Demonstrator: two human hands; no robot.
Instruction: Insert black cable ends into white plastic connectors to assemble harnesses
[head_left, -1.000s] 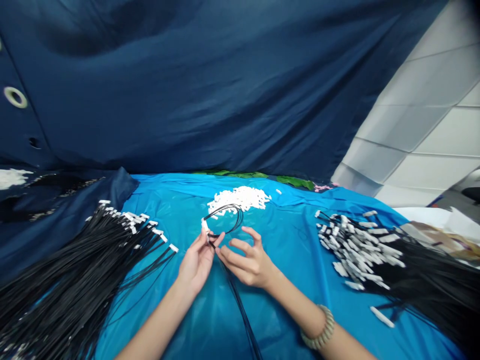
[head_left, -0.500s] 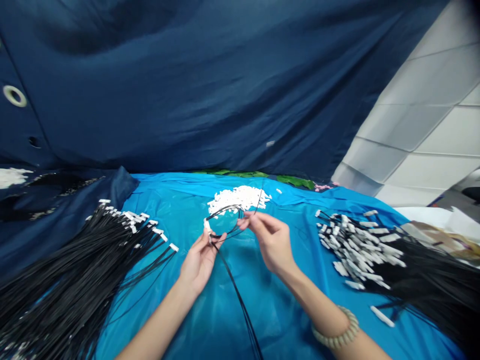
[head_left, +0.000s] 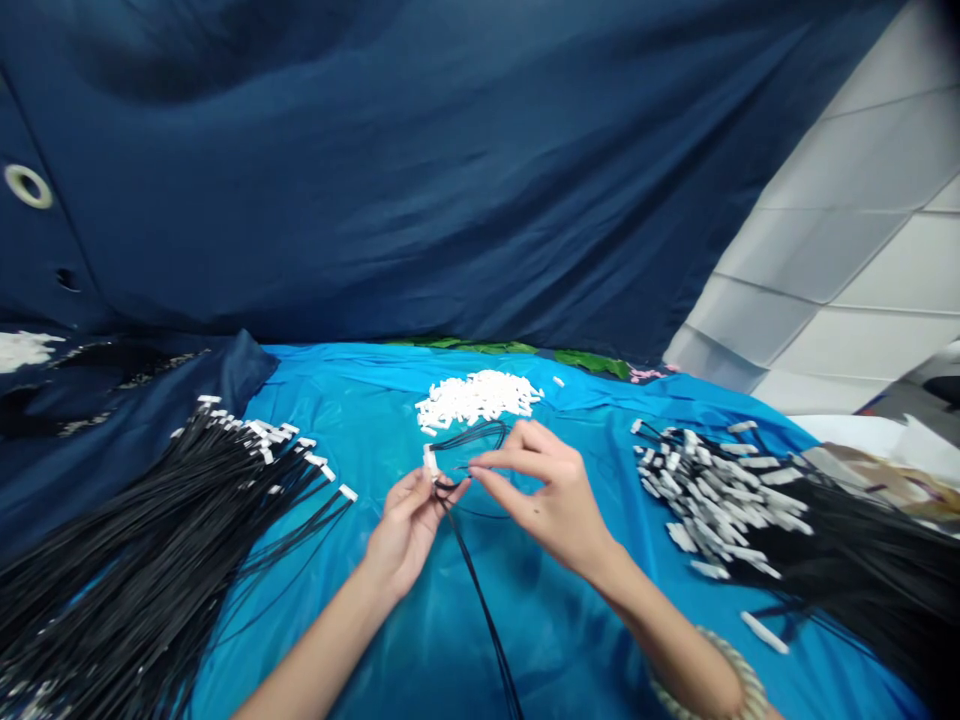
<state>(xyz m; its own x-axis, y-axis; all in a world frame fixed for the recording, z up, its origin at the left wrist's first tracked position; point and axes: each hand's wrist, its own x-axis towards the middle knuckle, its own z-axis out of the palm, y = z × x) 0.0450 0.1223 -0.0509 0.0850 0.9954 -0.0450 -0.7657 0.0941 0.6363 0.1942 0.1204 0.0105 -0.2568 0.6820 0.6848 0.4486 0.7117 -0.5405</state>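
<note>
Connector point(head_left: 430, 460), white, head view: clenched between the fingers point(head_left: 415, 490) of the left hand point(head_left: 405, 535), above a blue plastic sheet point(head_left: 540, 640). Thin black wires point(head_left: 480, 600) run from it, a loop above and a length hanging below. Right hand point(head_left: 559, 505) curved just beside the connector, thumb at the wires; whether a wire is grasped cannot be told. Heap of loose white connectors point(head_left: 476, 398) lies beyond the hands, flanked by a left wire bundle point(head_left: 150, 530) and a right wire bundle point(head_left: 817, 540), both white-tipped. A close, steady pinch at the connector is judged best, with the wires kept untangled.
</note>
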